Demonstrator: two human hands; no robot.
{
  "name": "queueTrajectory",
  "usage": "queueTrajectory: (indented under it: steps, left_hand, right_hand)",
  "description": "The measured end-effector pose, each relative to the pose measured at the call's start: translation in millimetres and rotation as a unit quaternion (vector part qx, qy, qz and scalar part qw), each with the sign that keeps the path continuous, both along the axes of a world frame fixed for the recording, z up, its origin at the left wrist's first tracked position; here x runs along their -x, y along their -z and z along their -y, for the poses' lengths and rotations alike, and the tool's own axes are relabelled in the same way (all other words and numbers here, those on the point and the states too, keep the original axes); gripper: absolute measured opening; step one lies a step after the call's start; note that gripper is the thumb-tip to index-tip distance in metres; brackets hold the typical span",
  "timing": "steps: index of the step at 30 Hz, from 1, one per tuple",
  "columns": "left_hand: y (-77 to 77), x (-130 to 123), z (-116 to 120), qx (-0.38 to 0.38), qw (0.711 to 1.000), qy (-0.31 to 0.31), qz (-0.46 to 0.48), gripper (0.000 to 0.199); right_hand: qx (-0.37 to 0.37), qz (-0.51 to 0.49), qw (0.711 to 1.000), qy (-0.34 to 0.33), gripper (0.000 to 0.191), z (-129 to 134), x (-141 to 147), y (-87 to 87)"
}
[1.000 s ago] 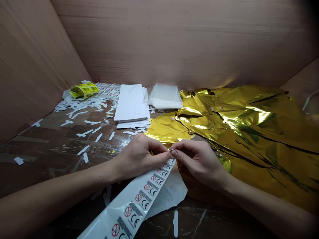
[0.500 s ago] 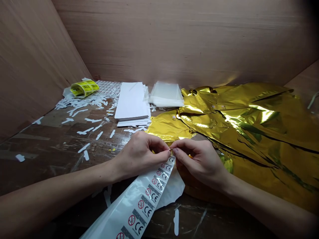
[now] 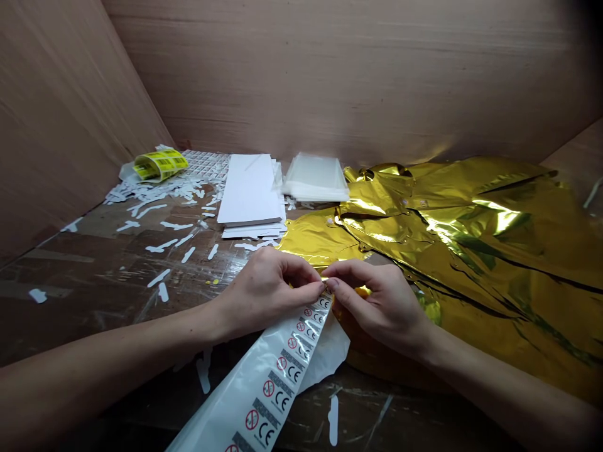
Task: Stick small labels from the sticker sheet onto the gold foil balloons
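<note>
Between my hands runs a long, glossy strip of labels [image 3: 264, 383] printed with CE marks and red crossed-out circles, reaching from the bottom edge to my fingertips. My left hand [image 3: 271, 285] is closed, its thumb and forefinger pinching the strip's far end. From the other side, my right hand [image 3: 381, 301] pinches at the same end, its tips touching or nearly touching the left ones. What lies exactly between the tips is too small to make out. Shiny gold foil balloons [image 3: 471, 251] lie flat just beyond and right of my hands.
White card stack [image 3: 249, 188] and clear plastic bags [image 3: 316, 179] lie at the back. Rolled yellow labels [image 3: 162, 164] rest at the back left among scattered white plastic pieces [image 3: 157, 276]. A pale backing sheet [image 3: 327, 355] lies under the strip. Wooden panels [image 3: 330, 75] enclose the table.
Both hands keep almost the same pinch at the strip's end. The strip's near part has shifted slightly right.
</note>
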State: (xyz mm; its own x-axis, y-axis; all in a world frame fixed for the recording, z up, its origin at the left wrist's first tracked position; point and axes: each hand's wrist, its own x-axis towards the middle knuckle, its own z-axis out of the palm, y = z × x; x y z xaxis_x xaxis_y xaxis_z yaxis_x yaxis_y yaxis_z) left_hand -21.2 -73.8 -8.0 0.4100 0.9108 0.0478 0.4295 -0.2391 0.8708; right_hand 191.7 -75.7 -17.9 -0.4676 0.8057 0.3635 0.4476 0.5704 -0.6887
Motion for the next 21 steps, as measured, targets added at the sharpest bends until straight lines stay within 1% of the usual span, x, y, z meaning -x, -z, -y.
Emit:
queueTrajectory:
  steps: [3, 10, 13, 17, 21]
  left_hand:
    - [-0.6, -0.5, 0.2, 0.007, 1.0, -0.001, 0.005, 0.018]
    - [1.6, -0.1, 0.4, 0.014, 1.0, 0.006, 0.007, 0.01]
    - [1.0, -0.8, 0.5, 0.023, 1.0, 0.011, 0.013, 0.011]
    - [-1.8, -1.0, 0.5, 0.012, 1.0, 0.013, 0.0, 0.015]
    - [-1.7, -0.6, -0.2, 0.011, 1.0, 0.025, -0.015, 0.017]
  right_hand:
    - [-0.002, 0.007, 1.0, -0.012, 0.012, 0.1, 0.7, 1.0]
    - [-0.015, 0.028, 0.999, -0.007, 0.016, 0.3, 0.9, 3.8]
    - [-0.014, 0.026, 1.0, -0.006, 0.013, -0.4, 1.2, 2.5]
    - [0.002, 0.025, 1.0, -0.016, 0.011, -1.4, 1.7, -0.6]
    - [0.002, 0.038, 0.999, -0.024, 0.013, -1.7, 1.7, -1.3]
